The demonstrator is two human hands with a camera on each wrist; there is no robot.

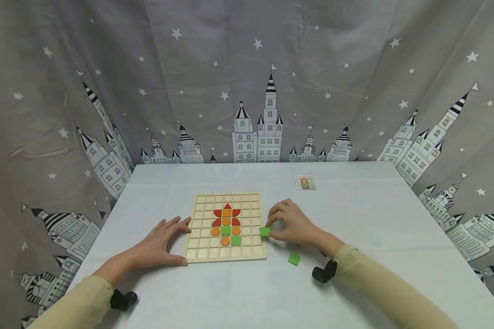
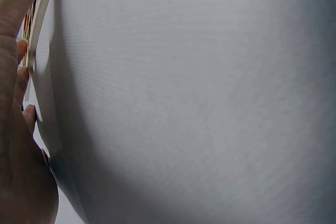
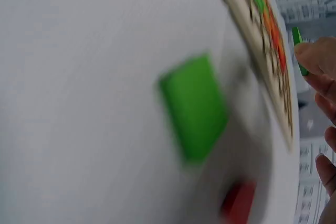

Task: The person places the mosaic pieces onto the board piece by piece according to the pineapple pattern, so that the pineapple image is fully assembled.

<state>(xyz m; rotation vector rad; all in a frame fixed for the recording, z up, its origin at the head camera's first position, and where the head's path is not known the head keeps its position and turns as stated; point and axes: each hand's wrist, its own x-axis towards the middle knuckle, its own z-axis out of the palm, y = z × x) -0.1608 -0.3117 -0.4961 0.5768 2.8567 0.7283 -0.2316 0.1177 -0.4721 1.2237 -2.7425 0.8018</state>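
Observation:
My right hand (image 1: 292, 224) pinches a green square tile (image 1: 265, 231) between thumb and fingertips, at the right edge of the wooden grid board (image 1: 201, 251). In the right wrist view, that held tile (image 3: 299, 51) appears edge-on. Spread along the board's left side, my left hand (image 1: 160, 242) touches it with its fingers, the thumb by the near left corner. Red, orange and green pieces form a pattern in the board's middle columns, with a red triangle (image 1: 228, 206) at the top and a green square (image 1: 235, 241) at its lower right.
Another green tile (image 1: 294, 259) lies on the white table below my right hand. Close to it, a red piece (image 3: 239, 203) shows in the right wrist view. A small pattern card (image 1: 304, 183) lies further back. A grey castle-print curtain (image 1: 247, 55) hangs behind.

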